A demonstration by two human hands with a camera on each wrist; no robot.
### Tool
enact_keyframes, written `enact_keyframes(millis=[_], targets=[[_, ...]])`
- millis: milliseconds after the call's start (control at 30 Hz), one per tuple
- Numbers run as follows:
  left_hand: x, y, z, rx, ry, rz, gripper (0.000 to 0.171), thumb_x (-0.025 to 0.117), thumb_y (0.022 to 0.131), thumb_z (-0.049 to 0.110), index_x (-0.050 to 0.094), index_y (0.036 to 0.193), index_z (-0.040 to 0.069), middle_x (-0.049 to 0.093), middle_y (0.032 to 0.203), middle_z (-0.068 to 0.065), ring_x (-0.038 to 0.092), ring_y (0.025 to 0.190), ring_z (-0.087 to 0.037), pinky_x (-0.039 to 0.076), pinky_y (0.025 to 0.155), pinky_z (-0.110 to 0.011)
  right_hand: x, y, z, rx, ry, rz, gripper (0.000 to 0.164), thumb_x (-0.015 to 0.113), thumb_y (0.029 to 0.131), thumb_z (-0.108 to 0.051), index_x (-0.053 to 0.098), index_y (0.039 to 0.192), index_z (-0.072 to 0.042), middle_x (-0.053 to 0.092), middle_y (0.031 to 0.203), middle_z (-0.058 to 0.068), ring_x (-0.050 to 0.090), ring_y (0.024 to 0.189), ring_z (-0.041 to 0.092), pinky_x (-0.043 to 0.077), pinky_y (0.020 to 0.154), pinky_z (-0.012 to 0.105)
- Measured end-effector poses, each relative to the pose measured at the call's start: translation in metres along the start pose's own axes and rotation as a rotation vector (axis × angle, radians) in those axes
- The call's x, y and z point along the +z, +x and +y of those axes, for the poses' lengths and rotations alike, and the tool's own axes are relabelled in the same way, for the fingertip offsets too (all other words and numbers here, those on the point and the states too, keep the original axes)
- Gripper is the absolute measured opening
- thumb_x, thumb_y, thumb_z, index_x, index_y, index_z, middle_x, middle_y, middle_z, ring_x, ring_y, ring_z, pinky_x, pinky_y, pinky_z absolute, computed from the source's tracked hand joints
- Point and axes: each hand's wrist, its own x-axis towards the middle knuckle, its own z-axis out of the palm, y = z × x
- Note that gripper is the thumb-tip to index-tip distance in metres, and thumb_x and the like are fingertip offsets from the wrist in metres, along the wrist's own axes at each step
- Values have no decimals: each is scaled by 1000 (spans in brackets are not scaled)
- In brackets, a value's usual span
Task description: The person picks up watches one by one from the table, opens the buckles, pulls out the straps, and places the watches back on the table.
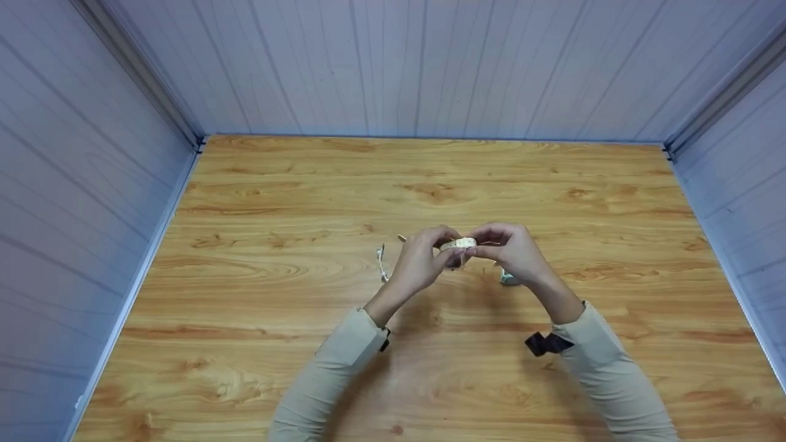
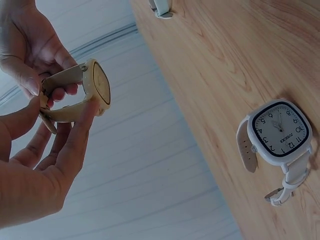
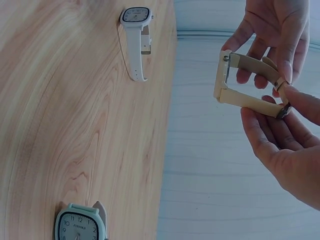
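Note:
A cream watch (image 1: pixel 465 243) is held up above the table between both hands, its strap bent round into a loop. My left hand (image 1: pixel 422 255) grips it, with fingers along the case and strap and the thumb by the buckle end in the left wrist view. From the other side my right hand (image 1: pixel 514 253) pinches the strap near the buckle (image 3: pixel 284 111). The fingers partly cover where the strap ends meet, so I cannot tell whether it is fastened. The square dial (image 2: pixel 101 82) faces away from the hands.
On the wooden table (image 1: pixel 276 307), a white watch (image 2: pixel 281 127) lies left of my left hand. A mint-green watch (image 3: pixel 80 226) lies under the right hand, partly hidden in the head view. Panelled walls (image 1: pixel 393 67) stand at the back and both sides.

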Motion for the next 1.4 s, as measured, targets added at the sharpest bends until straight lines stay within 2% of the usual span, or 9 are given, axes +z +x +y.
enact_keyframes(millis=[267, 433, 600, 1000, 1200, 1400], targets=[[-2, -1, -1, -11, -13, -20, 17, 67, 84, 12, 65, 97, 2, 67, 93, -7, 63, 86, -18, 48, 76, -27, 2, 0, 0, 12, 22, 16, 23, 68, 77, 6, 62, 99, 13, 64, 92, 18, 64, 79, 18, 53, 70, 29], [-3, -2, -1, -19, 1, -33, 22, 67, 84, 14, 65, 102, 2, 67, 93, -7, 63, 86, -17, 48, 74, -28, 2, -1, -1, 9, 19, 10, 23, 67, 77, 7, 62, 99, 13, 63, 93, 18, 64, 81, 19, 53, 71, 31], [-3, -1, -2, -16, 7, -43, 18, 67, 84, 14, 68, 99, 4, 67, 91, -5, 62, 84, -15, 47, 73, -26, 2, -2, -1, 8, 11, 5, 22, 66, 78, 7, 62, 99, 13, 63, 95, 20, 64, 83, 20, 53, 71, 30], [-4, -3, -6, -2, -42, -35, 18, 67, 83, 13, 68, 98, 3, 68, 91, -6, 63, 85, -15, 48, 75, -24, 2, -3, -3, 23, -9, 24, 22, 68, 79, 3, 63, 99, 11, 64, 94, 19, 64, 79, 19, 53, 70, 33], [-4, -2, -7, -23, -61, -47, 17, 66, 84, 13, 68, 99, 3, 68, 92, -5, 62, 86, -15, 48, 75, -24, 2, -3, -4, 23, -29, 28, 23, 69, 79, 0, 64, 99, 11, 64, 93, 19, 63, 80, 18, 53, 69, 29], [-5, -3, -8, -41, -108, -60, 19, 66, 84, 12, 67, 100, 2, 67, 92, -7, 62, 85, -15, 51, 76, -32, 2, -4, -4, 24, -28, 33, 24, 70, 78, -1, 64, 98, 11, 64, 92, 18, 63, 79, 17, 51, 65, 24]])
